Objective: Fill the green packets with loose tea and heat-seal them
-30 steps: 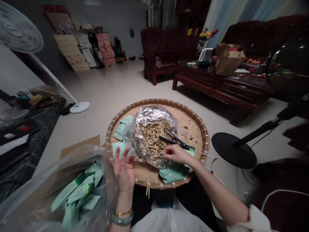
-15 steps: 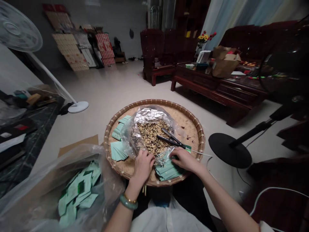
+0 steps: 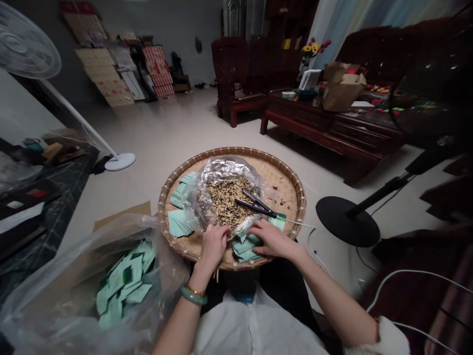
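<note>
Two hands work at the near side of one round tray (image 3: 290, 183): the right hand (image 3: 271, 240), half open, rests on one pile of green packets (image 3: 244, 250); the left hand (image 3: 214, 245), fingers curled, touches the near edge of one clear bag (image 3: 192, 195), grip unclear. One black clamp tool (image 3: 256, 206) lies across the bag's loose mix (image 3: 229, 197).

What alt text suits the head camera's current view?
Over a round woven tray, a person's left hand is at the near edge of a clear bag of dark and pale bits; the right hand is at green packets. A black two-armed tool lies across the bits; beside the tray, a plastic sack holds more packets.
</note>
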`<state>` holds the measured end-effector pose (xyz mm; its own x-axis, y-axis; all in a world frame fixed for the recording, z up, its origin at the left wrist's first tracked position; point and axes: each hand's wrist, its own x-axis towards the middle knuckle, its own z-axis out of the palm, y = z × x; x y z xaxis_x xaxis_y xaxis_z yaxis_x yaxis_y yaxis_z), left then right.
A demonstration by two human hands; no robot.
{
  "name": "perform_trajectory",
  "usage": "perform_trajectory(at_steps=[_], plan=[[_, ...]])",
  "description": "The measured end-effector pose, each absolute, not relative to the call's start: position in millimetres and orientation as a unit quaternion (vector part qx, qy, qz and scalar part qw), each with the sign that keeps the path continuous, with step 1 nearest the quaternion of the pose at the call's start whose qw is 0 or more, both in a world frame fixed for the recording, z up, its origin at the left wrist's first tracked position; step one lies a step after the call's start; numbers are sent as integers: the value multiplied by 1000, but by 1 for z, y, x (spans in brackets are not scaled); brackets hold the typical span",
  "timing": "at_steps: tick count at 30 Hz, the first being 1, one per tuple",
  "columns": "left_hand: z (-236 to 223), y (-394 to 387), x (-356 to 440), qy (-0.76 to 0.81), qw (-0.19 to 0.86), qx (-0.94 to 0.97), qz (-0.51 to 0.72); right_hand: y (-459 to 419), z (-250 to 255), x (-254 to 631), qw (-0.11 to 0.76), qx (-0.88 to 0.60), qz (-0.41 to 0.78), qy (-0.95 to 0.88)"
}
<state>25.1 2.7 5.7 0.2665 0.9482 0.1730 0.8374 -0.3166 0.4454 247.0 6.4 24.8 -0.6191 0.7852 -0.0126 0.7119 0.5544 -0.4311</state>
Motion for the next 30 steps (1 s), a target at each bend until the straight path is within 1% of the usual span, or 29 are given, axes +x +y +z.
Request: perform_trajectory(at_steps=[3, 8, 11, 14, 26, 28, 30], plan=[[3, -2, 26, 569, 111, 782, 227, 10, 21, 247, 85, -423, 177, -885], [1, -9, 31, 562, 84, 785, 246, 17, 23, 232, 38, -429, 102, -897], [2, -13, 34, 550, 82, 790, 257, 17, 22, 222, 31, -453, 51, -889], [2, -15, 36, 539, 85, 797, 259, 13, 18, 216, 32, -481, 24, -876], [-10, -10, 33, 534, 83, 792, 283, 8, 14, 214, 28, -486, 54, -872], [-10, -9, 31, 533, 84, 794, 281, 9, 16, 219, 45, -468, 75, -880], [-9, -10, 29, 533, 87, 795, 277, 11, 21, 229, 81, -444, 109, -886]])
